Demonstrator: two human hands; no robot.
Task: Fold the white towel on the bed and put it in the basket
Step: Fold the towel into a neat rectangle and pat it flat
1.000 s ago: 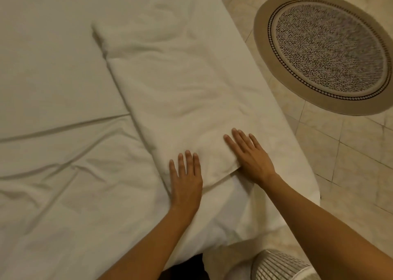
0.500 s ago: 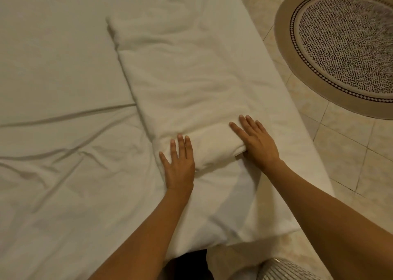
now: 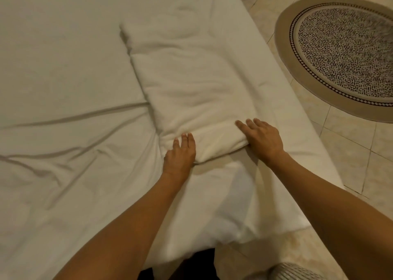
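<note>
Since a second ago, my flat left hand (image 3: 179, 155) and right hand (image 3: 262, 140) have rolled the long white terry towel (image 3: 191, 92) toward 12 o'clock, gripping nothing; basket comes later.

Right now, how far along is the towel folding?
Done: the white terry towel lies as a long narrow strip on the bed sheet. In hand: left hand and right hand press its rolled near end. Left: finish folding, then basket it.

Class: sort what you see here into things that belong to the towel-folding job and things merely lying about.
Job: white towel; bed; left hand and right hand, flat on the rolled near end.

Lying about: round rug; tiled floor.
</note>
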